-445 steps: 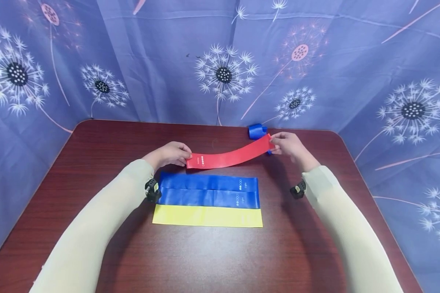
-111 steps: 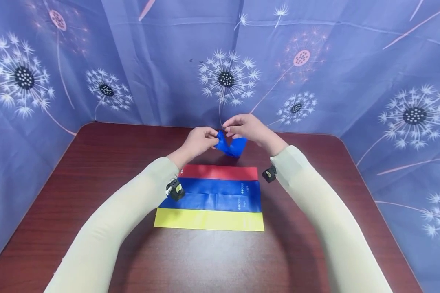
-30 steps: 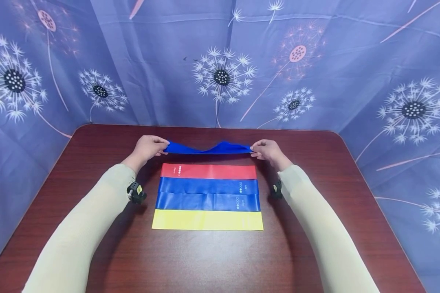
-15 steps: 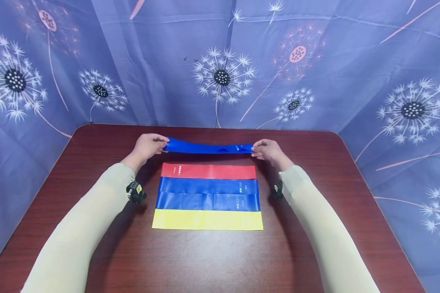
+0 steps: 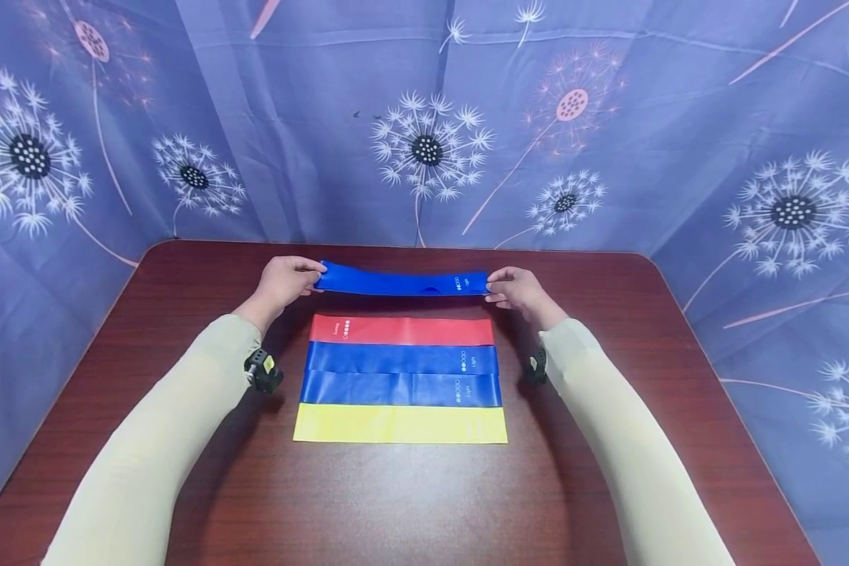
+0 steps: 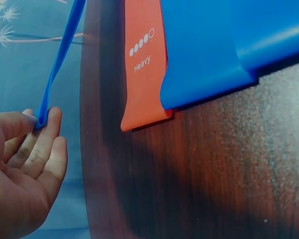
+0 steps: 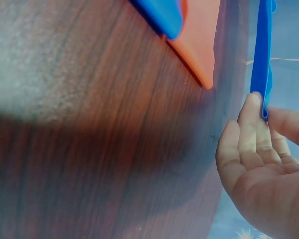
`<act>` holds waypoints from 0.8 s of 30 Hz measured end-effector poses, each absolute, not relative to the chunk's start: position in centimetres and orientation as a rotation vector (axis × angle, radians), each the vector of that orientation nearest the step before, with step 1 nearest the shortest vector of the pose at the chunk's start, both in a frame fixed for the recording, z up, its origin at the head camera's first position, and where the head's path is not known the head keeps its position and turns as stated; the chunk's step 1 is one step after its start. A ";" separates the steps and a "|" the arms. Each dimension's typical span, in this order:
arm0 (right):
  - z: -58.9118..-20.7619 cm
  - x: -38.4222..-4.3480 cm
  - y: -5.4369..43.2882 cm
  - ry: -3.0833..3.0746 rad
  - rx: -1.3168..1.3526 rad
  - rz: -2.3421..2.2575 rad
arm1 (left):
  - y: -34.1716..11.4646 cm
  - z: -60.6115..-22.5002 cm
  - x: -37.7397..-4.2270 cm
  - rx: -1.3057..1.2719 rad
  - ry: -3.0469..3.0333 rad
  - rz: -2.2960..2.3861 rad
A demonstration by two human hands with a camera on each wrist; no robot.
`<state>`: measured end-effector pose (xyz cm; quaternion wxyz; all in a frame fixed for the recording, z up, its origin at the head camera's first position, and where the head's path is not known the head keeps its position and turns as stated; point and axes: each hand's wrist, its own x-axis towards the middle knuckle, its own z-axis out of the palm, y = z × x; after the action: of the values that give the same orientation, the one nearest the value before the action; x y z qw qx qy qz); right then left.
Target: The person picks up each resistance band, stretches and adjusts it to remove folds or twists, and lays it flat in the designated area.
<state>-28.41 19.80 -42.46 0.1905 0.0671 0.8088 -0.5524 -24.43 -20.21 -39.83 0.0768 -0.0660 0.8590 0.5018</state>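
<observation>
A blue resistance band (image 5: 396,283) marked "Light" at its right end is stretched lengthwise between both hands, above the far part of the table. My left hand (image 5: 283,284) pinches its left end between thumb and fingers; in the left wrist view that end is a folded loop (image 6: 41,119). The right hand (image 5: 522,292) pinches the other end the same way. Nearer to me lie flat bands in rows: a red band (image 5: 403,331) marked "Heavy", two blue bands (image 5: 389,358) marked "Light", and a yellow band (image 5: 400,424) in front.
The dark red-brown wooden table (image 5: 410,503) has rounded far corners. A blue curtain (image 5: 325,118) with dandelion prints hangs behind it and along both sides. Each wrist wears a black camera (image 5: 262,371).
The red band, earlier held in both hands, now lies behind the blue ones. The last blue band was picked up bunched, then drawn out straight; its twist has mostly flattened and its print faces up.
</observation>
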 end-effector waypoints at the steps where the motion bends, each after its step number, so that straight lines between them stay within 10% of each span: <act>1: -42.5 -28.4 19.8 2.279 0.189 -1.540 | -20.2 -39.8 -24.4 -0.200 2.572 1.506; 24: -43.4 -28.3 19.5 2.459 0.132 -1.367 | -20.1 -41.0 -25.0 -0.214 2.560 1.464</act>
<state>-28.27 19.50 -43.36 0.1618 0.0464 0.8615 -0.4791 -24.97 -20.07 -40.97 0.0924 -0.0721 0.8621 0.4930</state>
